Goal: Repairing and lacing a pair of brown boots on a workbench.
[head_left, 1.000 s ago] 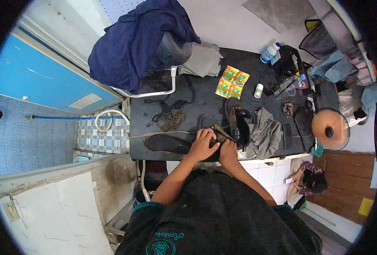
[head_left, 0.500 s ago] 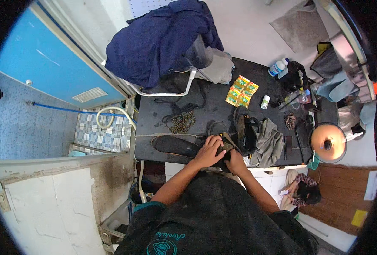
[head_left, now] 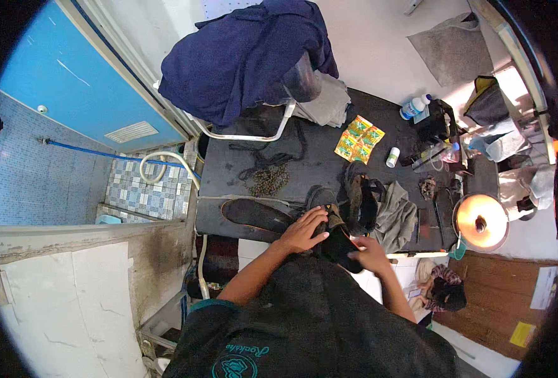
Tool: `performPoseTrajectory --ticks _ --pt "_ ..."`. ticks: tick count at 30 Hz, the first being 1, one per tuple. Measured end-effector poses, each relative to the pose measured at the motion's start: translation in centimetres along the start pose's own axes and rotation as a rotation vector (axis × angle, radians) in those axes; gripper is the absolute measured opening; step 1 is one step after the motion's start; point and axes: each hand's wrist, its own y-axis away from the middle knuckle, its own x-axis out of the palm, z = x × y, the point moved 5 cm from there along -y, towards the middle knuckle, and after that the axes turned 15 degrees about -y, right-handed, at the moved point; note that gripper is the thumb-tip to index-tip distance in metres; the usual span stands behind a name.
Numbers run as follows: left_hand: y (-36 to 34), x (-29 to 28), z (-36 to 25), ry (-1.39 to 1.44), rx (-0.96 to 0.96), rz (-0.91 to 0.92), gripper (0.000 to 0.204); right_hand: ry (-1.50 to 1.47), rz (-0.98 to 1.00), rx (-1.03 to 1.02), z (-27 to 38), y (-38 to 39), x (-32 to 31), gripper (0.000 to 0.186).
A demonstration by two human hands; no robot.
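Note:
A dark shoe (head_left: 341,247) lies at the table's near edge in front of me, its black opening toward my body. My left hand (head_left: 303,233) holds it down, the fingers laid over its front part and the thumb apart. At the shoe's right side, my right hand (head_left: 372,256) is closed and slightly blurred; what its fingers hold is hidden. Just beyond stands a second dark shoe (head_left: 362,200). To the left lies a black insole (head_left: 257,215), with a heap of speckled laces (head_left: 269,181) and dark straps (head_left: 273,156) behind it.
A crumpled grey cloth (head_left: 395,217) lies right of the shoes. Yellow-green sachets (head_left: 359,140), a small white bottle (head_left: 392,157) and a larger bottle (head_left: 415,107) stand farther back. A lit lamp (head_left: 480,223) is at the right. Dark blue fabric (head_left: 247,63) covers a white frame. Someone (head_left: 446,286) sits beyond.
My right hand has moved right and toward me, from the shoe's opening to its side. The left hand's fingers have straightened over the shoe. More of the shoe's black opening shows.

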Motion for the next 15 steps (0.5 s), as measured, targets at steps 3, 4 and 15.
performPoseTrajectory --ticks 3,4,15 --pt "-0.1 0.3 0.2 0.032 -0.006 0.012 0.047 0.185 0.083 -0.089 4.2 4.5 -6.2 0.03" --pt "0.0 0.5 0.3 0.047 -0.009 0.018 0.047 0.244 0.071 -0.056 7.5 5.9 -8.3 0.029" --pt "-0.4 -0.3 -1.3 0.065 -0.015 0.037 0.053 0.003 -0.044 -0.766 14.6 -12.2 -0.4 0.03"
